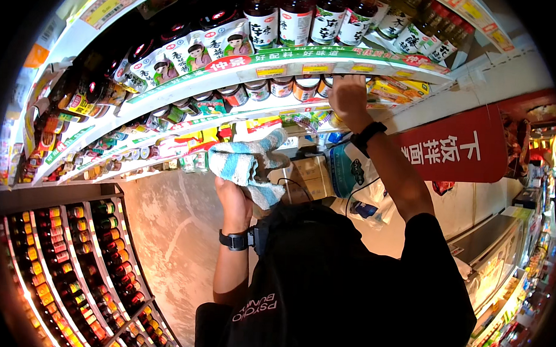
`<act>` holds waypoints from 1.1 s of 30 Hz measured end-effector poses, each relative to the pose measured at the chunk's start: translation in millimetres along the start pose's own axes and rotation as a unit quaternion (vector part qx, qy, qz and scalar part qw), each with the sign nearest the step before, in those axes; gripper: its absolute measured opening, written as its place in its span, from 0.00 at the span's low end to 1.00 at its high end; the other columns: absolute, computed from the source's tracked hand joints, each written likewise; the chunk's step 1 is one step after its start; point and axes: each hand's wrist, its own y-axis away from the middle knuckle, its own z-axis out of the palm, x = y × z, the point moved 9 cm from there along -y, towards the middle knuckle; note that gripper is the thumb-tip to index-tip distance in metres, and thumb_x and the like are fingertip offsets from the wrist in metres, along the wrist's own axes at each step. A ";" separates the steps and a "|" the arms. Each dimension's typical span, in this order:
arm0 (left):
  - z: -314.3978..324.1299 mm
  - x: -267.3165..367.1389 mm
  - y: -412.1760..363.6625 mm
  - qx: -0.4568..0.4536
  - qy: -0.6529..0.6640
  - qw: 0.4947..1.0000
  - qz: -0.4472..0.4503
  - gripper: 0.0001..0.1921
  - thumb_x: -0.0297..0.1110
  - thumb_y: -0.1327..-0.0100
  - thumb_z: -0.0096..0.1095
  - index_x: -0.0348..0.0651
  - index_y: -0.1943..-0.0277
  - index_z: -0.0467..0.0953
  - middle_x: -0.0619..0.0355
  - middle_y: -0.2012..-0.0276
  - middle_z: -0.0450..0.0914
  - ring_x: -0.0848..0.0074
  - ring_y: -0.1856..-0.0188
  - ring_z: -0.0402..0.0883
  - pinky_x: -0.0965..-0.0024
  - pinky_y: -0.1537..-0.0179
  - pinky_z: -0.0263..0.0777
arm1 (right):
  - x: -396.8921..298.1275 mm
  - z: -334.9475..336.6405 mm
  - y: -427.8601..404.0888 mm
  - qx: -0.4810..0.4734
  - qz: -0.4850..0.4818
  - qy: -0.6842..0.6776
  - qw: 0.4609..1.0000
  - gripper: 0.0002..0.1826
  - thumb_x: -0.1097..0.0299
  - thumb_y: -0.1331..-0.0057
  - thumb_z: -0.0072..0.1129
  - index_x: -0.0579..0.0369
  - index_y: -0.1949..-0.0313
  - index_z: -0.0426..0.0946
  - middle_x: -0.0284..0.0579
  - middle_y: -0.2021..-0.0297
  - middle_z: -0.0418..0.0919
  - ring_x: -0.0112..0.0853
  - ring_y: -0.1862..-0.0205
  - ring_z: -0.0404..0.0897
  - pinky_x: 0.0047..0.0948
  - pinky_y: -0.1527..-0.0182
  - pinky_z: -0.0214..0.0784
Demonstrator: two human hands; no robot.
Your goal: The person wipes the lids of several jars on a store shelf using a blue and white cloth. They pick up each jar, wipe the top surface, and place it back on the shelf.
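Observation:
A blue-and-white striped cloth is bunched in my left hand, in front of the lower shelves. Part of it hangs loose beside the fingers. My right hand reaches up to the front lip of an upper shelf, its fingertips hidden under that lip. Just left of this hand stands a row of glass jars with light lids. Yellow boxes lie on its other side. Whether my right fingers grip anything cannot be seen.
Dark sauce bottles and white pouches fill the shelf above. Below, cardboard boxes and a blue-green package sit near the floor. A red sign panel juts out at right. Another bottle rack stands at lower left.

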 end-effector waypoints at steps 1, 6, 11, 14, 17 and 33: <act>2.0 -0.2 2.1 0.007 0.000 1.000 0.000 0.14 0.27 0.29 0.49 0.36 0.42 0.69 0.55 0.51 0.79 0.71 0.51 0.79 0.67 0.50 0.74 | 2.7 -3.1 2.9 0.019 -0.010 -0.003 1.000 0.10 0.64 0.48 0.65 0.57 0.70 0.80 0.48 0.73 0.79 0.42 0.65 0.77 0.41 0.54 0.64; -4.2 -1.8 6.5 0.013 -0.002 1.000 0.007 0.15 0.27 0.28 0.48 0.36 0.42 0.67 0.54 0.49 0.78 0.71 0.50 0.79 0.66 0.49 0.74 | 16.8 -15.1 11.7 -0.028 0.009 -0.021 0.999 0.22 0.61 0.50 0.70 0.58 0.57 0.78 0.51 0.63 0.78 0.45 0.54 0.75 0.44 0.48 0.63; 4.6 -3.4 11.5 0.006 -0.025 1.000 0.001 0.14 0.24 0.30 0.44 0.35 0.44 0.69 0.54 0.51 0.78 0.71 0.51 0.79 0.66 0.48 0.73 | 47.8 -26.6 25.2 0.051 0.031 0.003 0.998 0.24 0.67 0.49 0.66 0.59 0.52 0.75 0.54 0.59 0.74 0.49 0.52 0.72 0.47 0.44 0.61; 6.2 -5.4 12.0 -0.010 -0.021 1.000 0.006 0.13 0.24 0.30 0.44 0.35 0.45 0.70 0.54 0.52 0.79 0.71 0.51 0.79 0.67 0.49 0.73 | 64.8 -14.5 32.0 0.070 0.054 0.000 0.996 0.23 0.72 0.50 0.63 0.60 0.53 0.74 0.55 0.58 0.73 0.49 0.53 0.73 0.47 0.45 0.64; 7.9 -5.0 15.6 -0.011 -0.015 1.000 0.015 0.13 0.25 0.30 0.45 0.35 0.45 0.70 0.55 0.53 0.79 0.72 0.52 0.79 0.68 0.50 0.73 | 78.1 -0.4 33.3 0.048 0.089 -0.065 0.993 0.20 0.70 0.48 0.65 0.61 0.56 0.74 0.57 0.59 0.74 0.49 0.55 0.74 0.44 0.49 0.68; 7.0 -6.9 25.1 0.013 -0.024 0.999 0.024 0.13 0.30 0.28 0.49 0.36 0.44 0.70 0.56 0.51 0.79 0.73 0.51 0.78 0.68 0.49 0.72 | 83.8 21.1 28.0 0.072 0.061 -0.141 0.986 0.21 0.63 0.51 0.76 0.57 0.61 0.77 0.51 0.67 0.79 0.50 0.62 0.80 0.43 0.58 0.75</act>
